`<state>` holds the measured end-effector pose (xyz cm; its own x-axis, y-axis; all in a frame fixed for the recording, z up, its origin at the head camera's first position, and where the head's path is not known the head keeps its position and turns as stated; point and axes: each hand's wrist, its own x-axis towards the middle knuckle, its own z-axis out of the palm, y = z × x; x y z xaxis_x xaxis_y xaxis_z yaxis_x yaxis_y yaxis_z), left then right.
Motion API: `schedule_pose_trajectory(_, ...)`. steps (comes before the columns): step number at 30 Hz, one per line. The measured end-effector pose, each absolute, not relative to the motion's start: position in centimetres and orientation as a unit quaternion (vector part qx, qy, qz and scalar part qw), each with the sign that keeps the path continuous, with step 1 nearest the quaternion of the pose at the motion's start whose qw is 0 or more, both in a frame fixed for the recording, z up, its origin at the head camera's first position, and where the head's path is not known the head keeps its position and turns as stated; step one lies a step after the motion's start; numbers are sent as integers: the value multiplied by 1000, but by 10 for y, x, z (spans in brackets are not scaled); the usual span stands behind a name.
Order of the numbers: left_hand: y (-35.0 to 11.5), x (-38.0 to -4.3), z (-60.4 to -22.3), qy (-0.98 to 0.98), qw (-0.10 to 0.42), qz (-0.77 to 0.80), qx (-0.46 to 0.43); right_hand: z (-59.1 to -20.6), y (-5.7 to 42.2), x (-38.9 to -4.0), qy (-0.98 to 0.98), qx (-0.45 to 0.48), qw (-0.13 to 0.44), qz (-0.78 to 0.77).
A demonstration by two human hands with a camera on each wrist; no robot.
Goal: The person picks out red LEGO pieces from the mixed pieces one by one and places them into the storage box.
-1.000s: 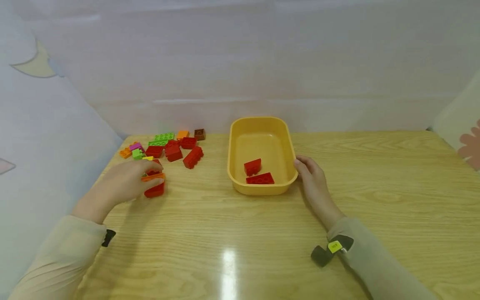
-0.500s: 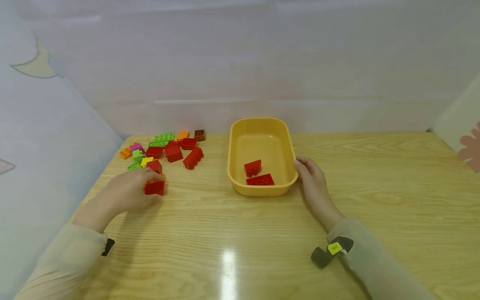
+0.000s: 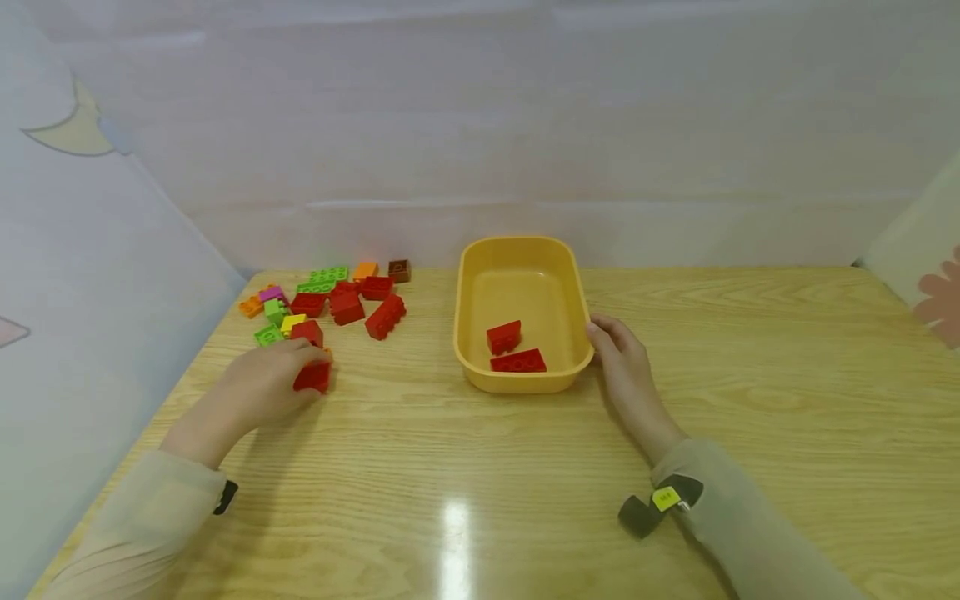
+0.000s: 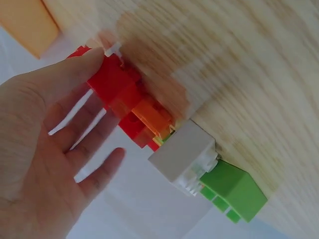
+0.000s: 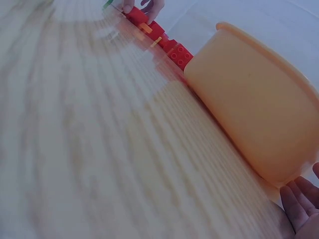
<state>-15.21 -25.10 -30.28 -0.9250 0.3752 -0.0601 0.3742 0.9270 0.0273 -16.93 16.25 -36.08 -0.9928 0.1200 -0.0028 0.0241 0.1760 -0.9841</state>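
Note:
At the near end of the brick pile, my left hand (image 3: pixel 268 385) pinches a red building brick (image 3: pixel 312 377). In the left wrist view the thumb lies on that red brick (image 4: pixel 110 82), with the other fingers behind it. Close by are an orange brick (image 4: pixel 152 115), a white brick (image 4: pixel 184 152) and a green brick (image 4: pixel 235 189). A yellow plastic bin (image 3: pixel 525 382) stands mid-table with two red bricks (image 3: pixel 518 361) inside. My right hand (image 3: pixel 624 362) touches the bin's right side near the rim; its fingers (image 5: pixel 295 204) lie against the outer wall.
Behind the left hand lie several red bricks (image 3: pixel 387 317), green bricks (image 3: pixel 329 273), a yellow brick (image 3: pixel 293 323) and a brown brick (image 3: pixel 400 270). White walls close off the back and left of the wooden table (image 3: pixel 390 467).
My left hand has come down and nearer, its fingers closing on the near red brick, which now sits tilted slightly. The right hand stays at the bin.

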Motion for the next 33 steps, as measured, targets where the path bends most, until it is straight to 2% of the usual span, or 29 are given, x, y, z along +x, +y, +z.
schedule_pose_trajectory(13,-202,-157,-288,952,-129,-2,277,-361,163,-169,-772,-50,35,633)
schedule_pose_trajectory(19,-175,-161,-285,938,-193,-7,289,-360,162,-169,-772,-46,34,633)
schedule_pose_trajectory(33,-132,-171,-281,934,-217,35,281,-363,164,-170,-788,-41,39,613)
